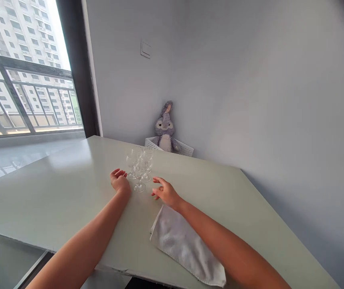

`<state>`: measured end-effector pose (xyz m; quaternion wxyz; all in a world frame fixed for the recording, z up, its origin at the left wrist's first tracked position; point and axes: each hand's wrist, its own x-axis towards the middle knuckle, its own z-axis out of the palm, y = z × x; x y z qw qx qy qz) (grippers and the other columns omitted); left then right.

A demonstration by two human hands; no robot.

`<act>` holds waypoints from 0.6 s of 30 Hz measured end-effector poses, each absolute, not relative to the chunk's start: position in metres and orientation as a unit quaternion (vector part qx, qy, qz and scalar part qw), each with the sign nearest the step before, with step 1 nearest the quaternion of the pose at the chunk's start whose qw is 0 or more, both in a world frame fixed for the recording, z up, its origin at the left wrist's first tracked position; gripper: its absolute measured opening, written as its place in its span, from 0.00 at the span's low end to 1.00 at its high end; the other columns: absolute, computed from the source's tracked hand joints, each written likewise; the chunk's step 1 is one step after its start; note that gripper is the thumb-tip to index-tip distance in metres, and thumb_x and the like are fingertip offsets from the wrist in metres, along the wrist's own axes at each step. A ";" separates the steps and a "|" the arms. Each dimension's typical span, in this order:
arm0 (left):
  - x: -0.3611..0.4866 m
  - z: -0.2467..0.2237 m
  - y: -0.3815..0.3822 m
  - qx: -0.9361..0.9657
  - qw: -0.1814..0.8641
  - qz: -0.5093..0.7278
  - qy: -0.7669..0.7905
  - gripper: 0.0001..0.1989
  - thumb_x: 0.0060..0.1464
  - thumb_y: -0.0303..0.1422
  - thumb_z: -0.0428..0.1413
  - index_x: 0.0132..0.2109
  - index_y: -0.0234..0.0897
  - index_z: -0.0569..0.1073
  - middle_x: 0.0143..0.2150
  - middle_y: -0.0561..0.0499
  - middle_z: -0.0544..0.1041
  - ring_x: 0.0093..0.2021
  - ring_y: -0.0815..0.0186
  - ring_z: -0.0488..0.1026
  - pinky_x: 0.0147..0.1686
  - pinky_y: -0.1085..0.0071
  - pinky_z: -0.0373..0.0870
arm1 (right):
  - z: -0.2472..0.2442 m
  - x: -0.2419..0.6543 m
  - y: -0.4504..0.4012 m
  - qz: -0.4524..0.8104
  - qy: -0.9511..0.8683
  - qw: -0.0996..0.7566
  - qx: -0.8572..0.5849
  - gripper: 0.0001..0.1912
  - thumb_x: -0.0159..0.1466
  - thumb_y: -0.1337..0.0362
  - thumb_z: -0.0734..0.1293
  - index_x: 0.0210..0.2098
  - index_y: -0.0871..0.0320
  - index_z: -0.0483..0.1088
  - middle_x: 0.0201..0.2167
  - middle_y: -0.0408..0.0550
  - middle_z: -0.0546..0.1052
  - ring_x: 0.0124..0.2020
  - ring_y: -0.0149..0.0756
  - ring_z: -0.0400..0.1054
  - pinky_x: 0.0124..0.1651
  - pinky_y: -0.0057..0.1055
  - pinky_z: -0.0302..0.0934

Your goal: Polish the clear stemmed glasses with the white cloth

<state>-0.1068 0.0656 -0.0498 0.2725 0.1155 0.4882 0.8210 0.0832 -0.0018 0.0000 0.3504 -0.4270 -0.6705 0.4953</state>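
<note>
Several clear stemmed glasses stand upright in a close group on the pale table, the nearest glass in front of the others. Just left of them is my left hand, palm turned up and fingers apart, holding nothing. My right hand hovers to the right of the glasses with its fingers spread and nothing between them. Below my right hand and partly under my right forearm lies a folded grey cloth.
The pale table reaches back to the wall corner. Behind its far edge, a grey plush rabbit sits in a white perforated basket. A dark-framed window is at the left, and a wall switch is above.
</note>
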 end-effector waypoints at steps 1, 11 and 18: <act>-0.107 -0.049 0.066 0.114 0.276 0.818 0.491 0.21 0.28 0.18 0.43 0.34 0.37 0.65 0.29 0.55 0.66 0.28 0.74 0.66 0.35 0.72 0.68 | 0.005 0.104 -0.015 0.454 -0.713 0.328 -0.422 0.19 0.59 0.65 0.62 0.50 0.55 0.64 0.51 0.50 0.67 0.34 0.31 0.69 0.36 0.31 0.66; -0.100 -0.041 0.068 0.107 0.288 0.799 0.517 0.21 0.28 0.17 0.43 0.34 0.37 0.65 0.27 0.56 0.66 0.25 0.76 0.65 0.29 0.77 0.65 | -0.004 0.208 -0.125 0.260 -0.903 0.033 -0.340 0.30 0.64 0.51 0.55 0.63 0.47 0.43 0.64 0.41 0.43 0.65 0.40 0.32 0.64 0.43 0.27; -0.096 -0.031 0.055 0.112 0.299 0.779 0.539 0.22 0.29 0.16 0.44 0.35 0.37 0.66 0.28 0.56 0.67 0.25 0.76 0.65 0.27 0.78 0.65 | -0.027 0.184 -0.035 0.208 -0.910 0.062 -0.353 0.30 0.64 0.47 0.51 0.62 0.47 0.43 0.64 0.40 0.43 0.65 0.39 0.33 0.64 0.40 0.27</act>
